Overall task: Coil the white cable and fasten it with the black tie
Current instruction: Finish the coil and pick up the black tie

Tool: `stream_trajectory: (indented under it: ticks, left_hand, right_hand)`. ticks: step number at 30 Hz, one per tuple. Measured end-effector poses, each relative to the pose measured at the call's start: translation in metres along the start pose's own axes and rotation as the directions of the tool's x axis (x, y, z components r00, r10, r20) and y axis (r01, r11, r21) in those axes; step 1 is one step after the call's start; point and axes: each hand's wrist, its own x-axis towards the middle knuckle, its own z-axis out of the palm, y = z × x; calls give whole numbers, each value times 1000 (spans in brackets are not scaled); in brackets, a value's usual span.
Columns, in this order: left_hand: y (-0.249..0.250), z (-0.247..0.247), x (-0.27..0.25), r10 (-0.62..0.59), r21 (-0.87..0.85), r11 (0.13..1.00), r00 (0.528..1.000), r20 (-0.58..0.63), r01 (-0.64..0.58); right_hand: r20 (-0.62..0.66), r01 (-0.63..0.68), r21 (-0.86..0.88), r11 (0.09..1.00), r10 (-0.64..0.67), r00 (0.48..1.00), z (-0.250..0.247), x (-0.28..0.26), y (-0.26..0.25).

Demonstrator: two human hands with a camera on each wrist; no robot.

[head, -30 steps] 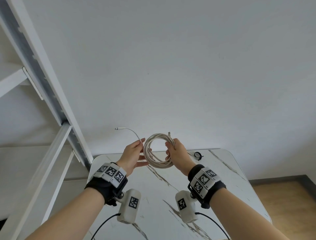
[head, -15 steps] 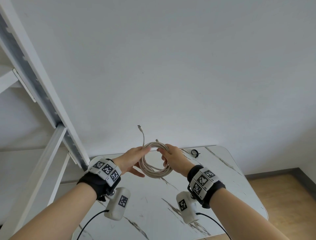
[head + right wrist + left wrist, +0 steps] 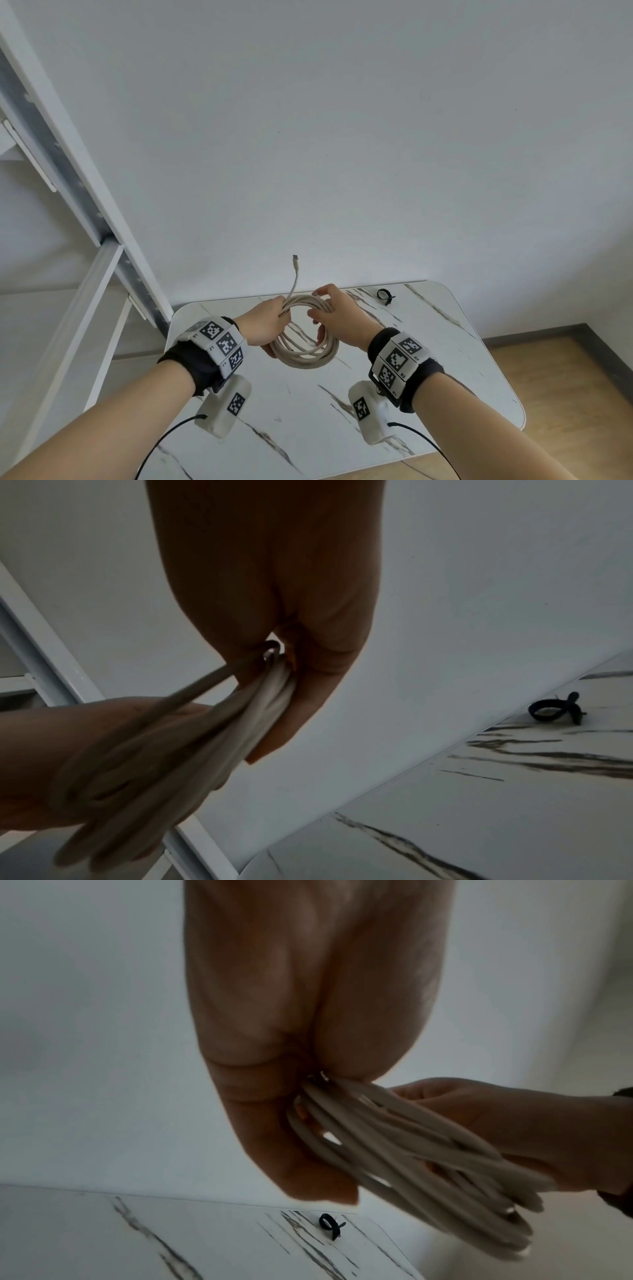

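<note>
The white cable [image 3: 308, 356] is wound into a round coil of several loops, held in the air above the marble table [image 3: 445, 359]. My left hand [image 3: 270, 322] grips the coil's left side, fingers curled round the strands [image 3: 394, 1139]. My right hand [image 3: 337, 317] grips the right side, with the strands [image 3: 260, 710] between thumb and fingers. One loose cable end with its plug [image 3: 295, 260] sticks up above the left hand. The black tie [image 3: 385, 295] lies looped on the table at the far right, apart from both hands, and shows as the black tie [image 3: 329, 1225] and black tie [image 3: 555, 708].
A white wall stands right behind the table's far edge. A white shelf frame [image 3: 85, 212] rises at the left beside the table. Wooden floor [image 3: 565, 394] lies to the right, past the table's rounded edge. Black wrist-camera leads hang below both forearms.
Both hands have come down and nearer with the coil. The loose end swung from pointing left to sticking straight up. The left hand went from open fingers to a curled grip on the loops.
</note>
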Motion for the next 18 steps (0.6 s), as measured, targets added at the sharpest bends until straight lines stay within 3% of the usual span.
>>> stream_trajectory:
  ticks: [4,8,18]
  left_hand:
    - [1,4,-1,2,-133,991,1000,-31,-6]
    - [4,5,-5,2,-469,883,1000,-16,-9]
    - [9,15,16,52,-266,962,998,-26,-57]
  right_hand:
    - [17,-8,-49,999,9,1000,0,1,3]
    - [27,-17,-66,998,19,999,0,-1,5]
    - [86,-116,17,993,114,990,-7,-4,23]
